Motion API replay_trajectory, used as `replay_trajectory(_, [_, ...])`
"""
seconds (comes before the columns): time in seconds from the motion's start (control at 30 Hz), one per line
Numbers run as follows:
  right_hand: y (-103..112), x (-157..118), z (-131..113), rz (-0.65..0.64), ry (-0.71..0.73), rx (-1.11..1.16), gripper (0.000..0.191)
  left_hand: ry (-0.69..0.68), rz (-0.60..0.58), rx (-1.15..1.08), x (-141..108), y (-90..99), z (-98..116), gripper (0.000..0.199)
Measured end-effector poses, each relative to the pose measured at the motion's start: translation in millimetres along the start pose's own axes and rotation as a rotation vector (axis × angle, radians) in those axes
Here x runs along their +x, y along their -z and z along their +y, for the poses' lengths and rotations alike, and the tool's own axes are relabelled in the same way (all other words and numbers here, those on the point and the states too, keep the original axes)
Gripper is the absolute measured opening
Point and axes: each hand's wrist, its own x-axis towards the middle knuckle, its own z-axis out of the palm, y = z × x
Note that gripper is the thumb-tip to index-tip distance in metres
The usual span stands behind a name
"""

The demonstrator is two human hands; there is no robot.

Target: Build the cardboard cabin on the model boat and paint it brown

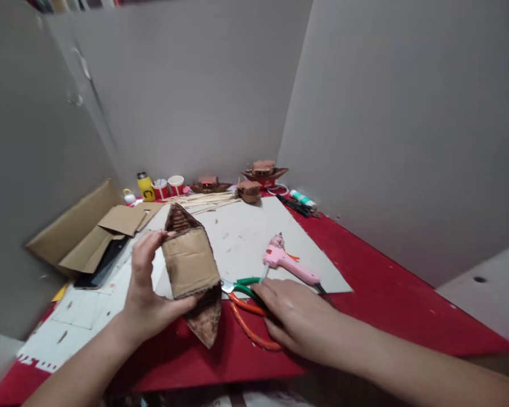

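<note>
My left hand (146,294) grips a small brown model boat (190,263) with a flat cardboard top, its thumb on the near side and fingers at the far edge. The boat is tilted up in front of me, showing brown ridged ends. Close to its right side, my right hand (297,314) has its fingers closed over the handles of the scissors (254,337), which are orange and green. Part of the handles is hidden under the fingers. The metal of the scissors shows beside the boat. Just beyond my right hand lies a pink glue gun (290,263).
White boards (246,232) cover much of the red table (382,294). Cardboard pieces (85,240) are stacked at left. Thin wooden sticks (203,199), paper cups (176,185), a yellow bottle (145,186) and finished-looking model boats (263,169) stand along the back. Grey panels (186,85) enclose the table.
</note>
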Motion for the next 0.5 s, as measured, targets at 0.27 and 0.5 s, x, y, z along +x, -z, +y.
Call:
replay_trajectory(0.27, [12,11,0,-0.090,-0.102,0.038,0.013,-0.156,0.044,-0.024,-2,14.3,13,0.118])
replay_trajectory(0.5, [10,-27,26,-0.069,-0.290,0.625,0.027,-0.040,-0.084,-0.113,-28,39.6,18,0.120])
